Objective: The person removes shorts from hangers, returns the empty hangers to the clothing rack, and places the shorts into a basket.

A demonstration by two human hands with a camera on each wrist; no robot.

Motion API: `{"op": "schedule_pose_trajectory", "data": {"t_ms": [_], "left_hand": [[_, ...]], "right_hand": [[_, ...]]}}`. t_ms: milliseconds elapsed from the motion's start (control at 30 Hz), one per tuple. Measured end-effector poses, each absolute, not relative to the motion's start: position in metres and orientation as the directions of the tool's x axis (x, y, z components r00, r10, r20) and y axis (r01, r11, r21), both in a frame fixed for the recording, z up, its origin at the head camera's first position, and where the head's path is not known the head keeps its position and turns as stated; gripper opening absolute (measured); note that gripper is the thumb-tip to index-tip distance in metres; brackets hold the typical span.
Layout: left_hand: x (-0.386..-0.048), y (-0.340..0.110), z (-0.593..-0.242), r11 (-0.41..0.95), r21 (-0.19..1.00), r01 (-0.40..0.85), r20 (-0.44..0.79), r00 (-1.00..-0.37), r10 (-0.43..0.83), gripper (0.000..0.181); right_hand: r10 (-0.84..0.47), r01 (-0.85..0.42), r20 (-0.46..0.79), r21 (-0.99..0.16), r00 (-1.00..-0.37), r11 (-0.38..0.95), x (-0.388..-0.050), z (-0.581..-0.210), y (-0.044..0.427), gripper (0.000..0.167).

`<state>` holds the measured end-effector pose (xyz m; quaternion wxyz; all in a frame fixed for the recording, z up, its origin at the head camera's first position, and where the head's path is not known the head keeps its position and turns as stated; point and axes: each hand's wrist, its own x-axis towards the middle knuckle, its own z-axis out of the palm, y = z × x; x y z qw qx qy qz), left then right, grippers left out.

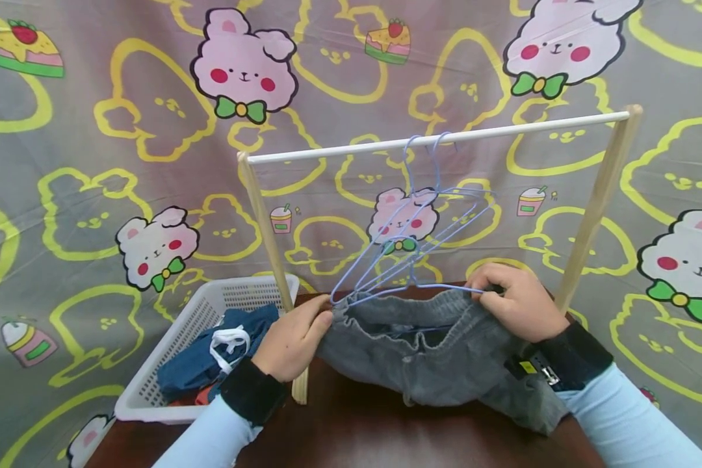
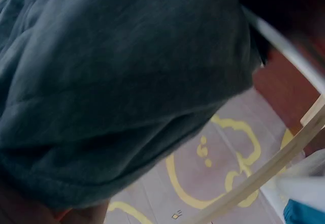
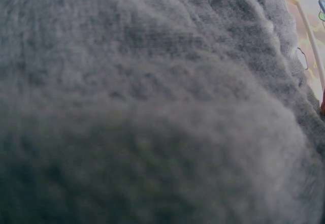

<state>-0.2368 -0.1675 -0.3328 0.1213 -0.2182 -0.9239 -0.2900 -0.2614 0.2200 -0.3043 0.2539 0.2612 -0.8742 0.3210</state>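
Grey shorts (image 1: 433, 367) with a gathered elastic waistband are stretched between my two hands above the dark table. A blue hanger (image 1: 439, 286) lies at the waist opening, its hook pointing up and part of it hidden by the cloth. My left hand (image 1: 292, 337) pinches the waistband's left end, close to the hanger's left corner. At the other end my right hand (image 1: 517, 302) grips the waistband together with the hanger's right tip. Grey cloth (image 2: 127, 82) covers much of the left wrist view, and blurred cloth (image 3: 152, 107) nearly fills the right wrist one.
Behind the shorts stands a wooden rack with a white rod (image 1: 339, 150), on which two blue hangers (image 1: 439, 162) hang. A white basket (image 1: 146, 383) at left holds folded blue clothes (image 1: 210, 357) with a white drawstring. A patterned curtain (image 1: 351, 78) closes off the back.
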Motion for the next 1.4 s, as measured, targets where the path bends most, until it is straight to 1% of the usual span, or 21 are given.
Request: {"op": "schedule_pose_trajectory", "data": {"t_ms": [100,233,367,467,667,833,900,1133,1400], "left_hand": [[-0.232,-0.165,-0.339,0.742,0.468,0.48,0.372,-0.869,0.327,0.045],[-0.227,-0.161,-0.345,0.733,0.444,0.515,0.436,-0.839,0.325,0.03],[-0.223,-0.156,-0.348,0.748,0.398,0.531,0.49,-0.812,0.316,0.023],[-0.221,-0.154,-0.349,0.776,0.356,0.521,0.526,-0.798,0.295,0.023],[-0.216,-0.15,-0.346,0.807,0.287,0.516,0.58,-0.764,0.282,0.026],[-0.213,-0.145,-0.34,0.806,0.276,0.524,0.588,-0.755,0.289,0.028],[-0.211,-0.144,-0.338,0.803,0.275,0.529,0.592,-0.751,0.292,0.027],[-0.211,-0.139,-0.331,0.799,0.246,0.548,0.615,-0.725,0.309,0.028],[-0.212,-0.134,-0.326,0.797,0.233,0.557,0.617,-0.718,0.322,0.029]], "right_hand": [[-0.31,-0.635,0.616,-0.42,-0.724,0.648,-0.261,-0.306,0.221,0.03],[-0.322,-0.651,0.624,-0.412,-0.712,0.638,-0.26,-0.308,0.223,0.032],[-0.361,-0.688,0.634,-0.395,-0.684,0.609,-0.26,-0.31,0.226,0.034],[-0.414,-0.723,0.632,-0.365,-0.655,0.587,-0.258,-0.311,0.228,0.033],[-0.479,-0.758,0.64,-0.264,-0.6,0.597,-0.254,-0.314,0.225,0.033],[-0.512,-0.809,0.656,-0.281,-0.554,0.516,-0.25,-0.315,0.219,0.032],[-0.516,-0.816,0.654,-0.299,-0.553,0.495,-0.249,-0.314,0.217,0.031],[-0.51,-0.81,0.656,-0.292,-0.556,0.508,-0.245,-0.313,0.21,0.033],[-0.515,-0.816,0.653,-0.311,-0.556,0.487,-0.247,-0.314,0.199,0.031]]}}
